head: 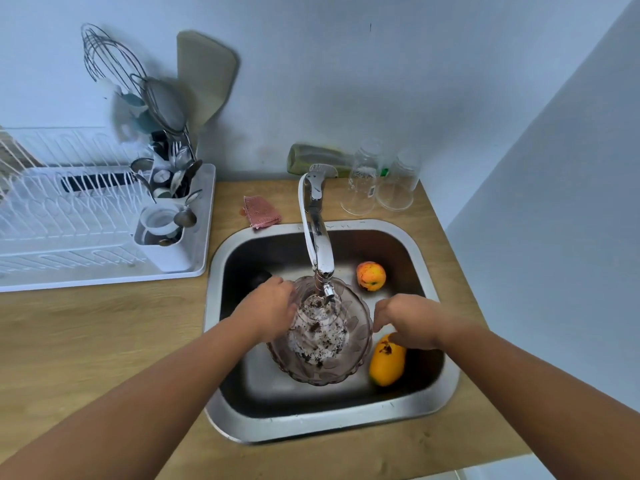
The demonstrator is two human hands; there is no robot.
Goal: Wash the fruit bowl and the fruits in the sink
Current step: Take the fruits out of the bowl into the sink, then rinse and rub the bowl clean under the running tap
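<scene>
In the steel sink (429,407), set into a wooden counter (104,327), a tinted glass fruit bowl (349,362) stands under the tap (317,233), its inside speckled with dark dirt. The left hand (268,308) grips the bowl's left rim, fingers curled over the edge. The right hand (410,322) hangs just beside the bowl's right rim, fingers bent downward and loosely spread; it holds nothing, and whether the fingertips touch the glass cannot be told. Directly below that hand lies a yellow fruit (388,363) with a dark soiled patch at its upper end, resting on the sink floor against the bowl's right side. An orange-red fruit (371,276) lies apart at the back right of the basin. A dark round object sits at the back left of the basin, partly hidden behind the left hand; it cannot be identified. On the counter behind the sink are a pink scrubbing cloth (261,211), two upturned clear glasses (379,183) and a green bottle (318,161) lying against the wall. A white dish rack (86,220) with cutlery stands to the left.
</scene>
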